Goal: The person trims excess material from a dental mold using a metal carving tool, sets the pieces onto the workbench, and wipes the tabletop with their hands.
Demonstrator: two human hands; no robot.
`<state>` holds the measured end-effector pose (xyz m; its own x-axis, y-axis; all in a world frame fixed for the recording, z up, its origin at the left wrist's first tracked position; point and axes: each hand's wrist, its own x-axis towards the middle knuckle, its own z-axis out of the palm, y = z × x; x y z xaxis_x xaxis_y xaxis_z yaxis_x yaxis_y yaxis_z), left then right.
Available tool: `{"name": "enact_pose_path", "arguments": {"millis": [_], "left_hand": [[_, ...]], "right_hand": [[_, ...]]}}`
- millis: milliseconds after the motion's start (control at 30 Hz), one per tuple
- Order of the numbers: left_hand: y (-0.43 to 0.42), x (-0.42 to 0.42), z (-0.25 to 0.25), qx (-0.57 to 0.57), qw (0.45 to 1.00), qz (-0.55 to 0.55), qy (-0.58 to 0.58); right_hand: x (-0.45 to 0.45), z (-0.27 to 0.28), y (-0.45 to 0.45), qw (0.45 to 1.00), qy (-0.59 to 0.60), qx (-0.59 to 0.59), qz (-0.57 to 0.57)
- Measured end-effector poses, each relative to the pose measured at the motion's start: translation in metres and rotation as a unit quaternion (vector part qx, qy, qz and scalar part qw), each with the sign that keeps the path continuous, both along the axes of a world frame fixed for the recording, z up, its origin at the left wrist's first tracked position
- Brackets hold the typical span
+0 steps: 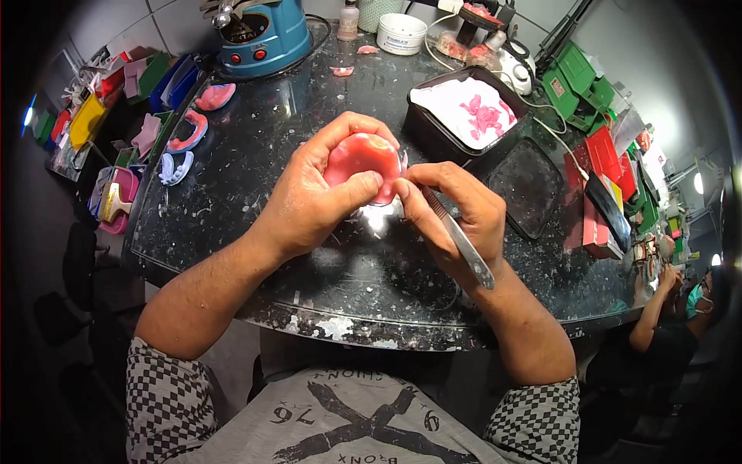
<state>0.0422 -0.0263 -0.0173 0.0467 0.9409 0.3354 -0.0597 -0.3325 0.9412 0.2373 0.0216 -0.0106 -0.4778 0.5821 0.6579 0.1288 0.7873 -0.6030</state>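
My left hand [305, 189] is wrapped round a glossy pink dental wax piece [359, 160], rounded and hollow like a denture base, with the thumb pressed on its inner face. In my right hand [468, 209] is a flat metal scalpel handle [470, 254], pinched between thumb and fingers. Its rear end points down towards my wrist. The scalpel's working end is at the right rim of the wax piece, mostly hidden by my fingertips. Both hands are close together above the black worktable [340, 282].
Dental impressions [187, 130] lie at the left. A blue machine [263, 37] stands at the back, near a white tub [402, 33]. Right of my hands are a black box [464, 112] with pink scraps, its dark lid [525, 185] and a phone [607, 210]. A co-worker [665, 325] sits far right.
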Motion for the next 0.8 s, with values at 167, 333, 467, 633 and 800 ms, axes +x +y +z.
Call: {"name": "enact_pose_path", "arguments": {"millis": [167, 333, 467, 633, 800], "left_hand": [[0.004, -0.006, -0.003, -0.003, 0.999, -0.046, -0.023], [0.001, -0.002, 0.004, -0.09, 0.987, -0.074, -0.108], [0.007, -0.009, -0.007, -0.106, 0.976, -0.127, -0.141], [0.005, -0.003, -0.003, 0.02, 0.999, -0.04, -0.03], [0.001, -0.004, 0.001, -0.021, 1.0, -0.004, 0.021]], "right_hand": [[-0.003, -0.008, 0.004, 0.999, -0.007, 0.024, 0.022], [-0.001, -0.004, 0.002, 1.0, 0.01, 0.022, 0.012], [0.01, -0.007, 0.017, 0.994, 0.047, -0.064, -0.082], [0.008, -0.002, 0.021, 0.995, 0.066, 0.023, -0.066], [0.01, 0.0, 0.017, 0.997, 0.047, 0.058, -0.018]]}}
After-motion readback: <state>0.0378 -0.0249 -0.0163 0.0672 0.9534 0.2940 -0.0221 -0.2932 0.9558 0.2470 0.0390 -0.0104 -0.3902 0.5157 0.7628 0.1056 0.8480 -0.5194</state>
